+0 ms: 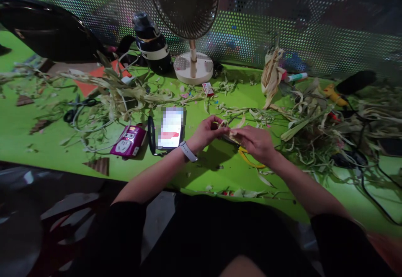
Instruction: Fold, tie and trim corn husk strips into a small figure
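My left hand [210,131] and my right hand [255,141] meet above the green table [37,143], fingers pinched together on a small piece of pale corn husk [228,131]. The left wrist wears a watch with a white strap [188,151]. Under the right hand lie yellow-handled scissors [248,159] on the table. Thin husk strips [248,115] lie just beyond the hands.
A phone [171,127] and a purple power strip [128,141] lie left of the hands. A fan [188,25] and a dark bottle [152,44] stand at the back. Husk heaps [317,122] and cables [367,176] cover the right side; more husks [106,84] lie on the left.
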{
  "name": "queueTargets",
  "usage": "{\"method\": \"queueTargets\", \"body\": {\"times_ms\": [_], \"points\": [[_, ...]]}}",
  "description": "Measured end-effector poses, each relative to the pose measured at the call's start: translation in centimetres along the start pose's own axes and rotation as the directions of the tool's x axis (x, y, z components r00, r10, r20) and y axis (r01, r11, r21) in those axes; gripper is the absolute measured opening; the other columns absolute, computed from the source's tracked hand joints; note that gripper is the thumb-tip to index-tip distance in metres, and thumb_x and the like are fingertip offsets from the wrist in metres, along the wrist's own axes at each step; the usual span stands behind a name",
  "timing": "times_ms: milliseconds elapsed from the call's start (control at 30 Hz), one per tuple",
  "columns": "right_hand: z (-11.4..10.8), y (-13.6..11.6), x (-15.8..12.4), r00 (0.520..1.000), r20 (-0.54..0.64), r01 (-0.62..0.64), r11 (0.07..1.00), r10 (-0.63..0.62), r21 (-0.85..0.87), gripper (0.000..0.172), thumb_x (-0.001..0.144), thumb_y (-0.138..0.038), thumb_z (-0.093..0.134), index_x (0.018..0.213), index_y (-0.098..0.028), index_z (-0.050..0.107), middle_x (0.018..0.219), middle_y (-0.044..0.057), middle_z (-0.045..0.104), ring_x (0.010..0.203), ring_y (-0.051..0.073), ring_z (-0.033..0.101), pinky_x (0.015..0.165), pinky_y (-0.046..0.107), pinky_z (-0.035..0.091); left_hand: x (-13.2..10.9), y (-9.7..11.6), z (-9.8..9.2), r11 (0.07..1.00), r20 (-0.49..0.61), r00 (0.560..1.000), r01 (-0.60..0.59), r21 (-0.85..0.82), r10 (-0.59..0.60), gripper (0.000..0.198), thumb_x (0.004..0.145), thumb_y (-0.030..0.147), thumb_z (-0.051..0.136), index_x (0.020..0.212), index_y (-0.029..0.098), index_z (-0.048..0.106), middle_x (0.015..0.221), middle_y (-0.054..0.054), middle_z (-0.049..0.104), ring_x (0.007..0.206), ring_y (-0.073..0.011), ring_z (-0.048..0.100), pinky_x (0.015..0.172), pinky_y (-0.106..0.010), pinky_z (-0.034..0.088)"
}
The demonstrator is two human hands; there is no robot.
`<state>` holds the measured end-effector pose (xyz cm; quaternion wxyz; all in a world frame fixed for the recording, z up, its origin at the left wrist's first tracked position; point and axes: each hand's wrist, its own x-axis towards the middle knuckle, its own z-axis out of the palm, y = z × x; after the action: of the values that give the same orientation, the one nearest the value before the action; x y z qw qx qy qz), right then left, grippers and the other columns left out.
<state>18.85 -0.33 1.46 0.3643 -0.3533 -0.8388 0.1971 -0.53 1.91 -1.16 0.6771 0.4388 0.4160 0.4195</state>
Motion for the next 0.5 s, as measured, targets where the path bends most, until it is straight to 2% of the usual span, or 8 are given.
{"method": "queueTargets", "body": {"times_ms": [33, 100, 167, 333, 500], "points": [[0.3, -0.1, 0.0, 0.991, -0.008, -0.130, 0.989, 0.131, 0.068, 0.020, 0.092, -0.032, 0.055, 0.104, -0.019, 0.065, 0.080, 0.005, 0.073, 0.063, 0.014, 0.066, 0.059, 0.027, 0.052, 0.0, -0.2, 0.1, 0.999, -0.008, 0.999, -0.036, 0.020, 0.036, 0.040, 0.059, 0.030, 0.083, 0.080, 0.015, 0.051, 0.067, 0.003, 0.062, 0.057, -0.0064, 0.055, 0.054, -0.019, 0.039], [0.9, -0.2, 0.1, 0.934, 0.035, -0.353, 0.909, 0.354, 0.223, 0.025, 0.089, -0.039, 0.059, 0.103, -0.018, 0.061, 0.074, 0.002, 0.070, 0.051, 0.011, 0.060, 0.050, 0.025, 0.049, 0.1, -0.5, 0.2, 0.992, -0.021, 0.994, -0.105, 0.073, 0.107, 0.036, 0.061, 0.028, 0.081, 0.078, 0.015, 0.052, 0.068, 0.004, 0.059, 0.060, -0.0062, 0.054, 0.058, -0.020, 0.041], [1.3, -0.3, 0.1, 0.876, 0.099, -0.476, 0.811, 0.472, 0.340, 0.028, 0.084, -0.045, 0.063, 0.094, -0.019, 0.059, 0.069, 0.000, 0.066, 0.046, 0.010, 0.056, 0.044, 0.023, 0.046, 0.1, -0.7, 0.3, 0.974, -0.038, 0.984, -0.168, 0.154, 0.176, 0.030, 0.063, 0.025, 0.078, 0.075, 0.015, 0.052, 0.067, 0.005, 0.056, 0.060, -0.0053, 0.051, 0.059, -0.020, 0.041], [1.6, -0.3, 0.2, 0.808, 0.188, -0.576, 0.682, 0.558, 0.451, 0.033, 0.075, -0.049, 0.070, 0.079, -0.019, 0.057, 0.065, -0.001, 0.061, 0.048, 0.010, 0.053, 0.040, 0.022, 0.045, -0.4, -0.8, 0.8, 0.921, -0.052, 0.963, -0.235, 0.312, 0.264, 0.023, 0.068, 0.016, 0.072, 0.077, 0.016, 0.052, 0.069, 0.004, 0.056, 0.061, -0.0064, 0.052, 0.058, -0.019, 0.042], [1.7, -0.3, 0.3, 0.760, 0.193, -0.619, 0.600, 0.621, 0.506, 0.034, 0.073, -0.045, 0.071, 0.084, -0.020, 0.051, 0.062, -0.005, 0.058, 0.044, 0.009, 0.052, 0.041, 0.023, 0.045, -1.1, -0.8, 1.2, 0.865, -0.025, 0.953, -0.264, 0.426, 0.303, 0.025, 0.075, 0.019, 0.068, 0.088, 0.018, 0.048, 0.071, 0.003, 0.062, 0.063, -0.0098, 0.060, 0.058, -0.020, 0.045]]}}
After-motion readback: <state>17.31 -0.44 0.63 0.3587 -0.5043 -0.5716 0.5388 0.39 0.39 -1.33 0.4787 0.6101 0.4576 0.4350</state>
